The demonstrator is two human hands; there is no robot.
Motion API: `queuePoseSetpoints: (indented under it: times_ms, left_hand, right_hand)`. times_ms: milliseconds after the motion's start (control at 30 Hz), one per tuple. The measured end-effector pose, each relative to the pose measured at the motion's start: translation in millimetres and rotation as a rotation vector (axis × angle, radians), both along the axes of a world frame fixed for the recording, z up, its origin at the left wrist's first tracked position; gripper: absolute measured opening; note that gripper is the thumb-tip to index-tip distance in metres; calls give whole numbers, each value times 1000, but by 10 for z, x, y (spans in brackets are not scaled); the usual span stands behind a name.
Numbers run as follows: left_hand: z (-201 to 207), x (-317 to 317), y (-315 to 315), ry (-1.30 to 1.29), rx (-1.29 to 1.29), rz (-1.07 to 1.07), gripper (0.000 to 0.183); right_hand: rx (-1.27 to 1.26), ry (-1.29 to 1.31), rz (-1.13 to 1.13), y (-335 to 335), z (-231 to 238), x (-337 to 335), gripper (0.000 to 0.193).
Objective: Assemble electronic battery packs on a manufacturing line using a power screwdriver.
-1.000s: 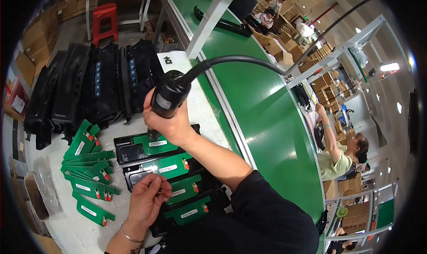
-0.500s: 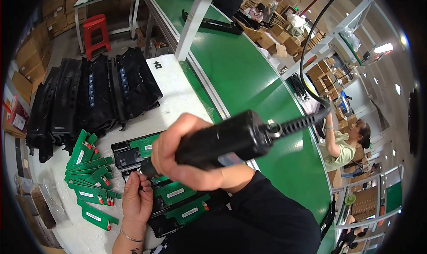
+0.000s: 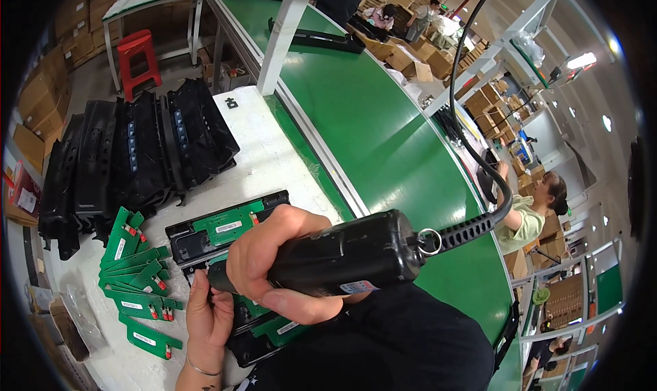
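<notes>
Green surface (image 3: 369, 138) behind glossy black cylindrical power tool (image 3: 342, 253)

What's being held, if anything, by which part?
Right hand: a black corded tool, by its front part. Left hand: fingers by the tool's nose; any hold cannot be told.

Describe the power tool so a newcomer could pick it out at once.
Find the long green surface, then the white table along its left side. At the table's near end, the right hand grips the black, cylindrical power tool. Unlike the flat black trays nearby, it has a ribbed cable sleeve and a silvery ring at its back end.
</notes>
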State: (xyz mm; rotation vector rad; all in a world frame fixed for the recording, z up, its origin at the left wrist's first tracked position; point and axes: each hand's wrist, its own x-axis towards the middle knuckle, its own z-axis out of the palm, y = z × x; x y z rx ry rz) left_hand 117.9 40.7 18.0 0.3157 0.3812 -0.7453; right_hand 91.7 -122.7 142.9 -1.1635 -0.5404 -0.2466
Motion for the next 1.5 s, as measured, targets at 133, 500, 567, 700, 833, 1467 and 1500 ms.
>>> queuePoseSetpoints:
  times_ms: [133, 500, 567, 700, 833, 1467, 1500]
  left_hand:
    - [76, -20, 6, 88, -90, -7, 14]
    - [142, -26, -125, -132, 13, -299, 32]
    - [103, -23, -63, -275, 74, -314, 31]
    - [82, -17, -2, -341, 87, -323, 24]
    - [72, -42, 2, -312, 75, -295, 21]
    - [37, -10, 7, -197, 111, -243, 21]
    - [34, -10, 12, -193, 110, -230, 20]
  right_hand:
    - [47, -13, -7, 6, -48, -4, 23]
    - [-57, 83, -399, -81, -398, 804, 23]
    - [-75, 95, -414, -76, -437, 960, 22]
    - [-105, 117, -398, -70, -524, 1067, 20]
    - [-130, 117, -432, -51, -575, 1086, 18]
    - [-200, 163, -329, -36, -595, 1249, 13]
    - [-203, 170, -324, -19, -599, 1249, 13]
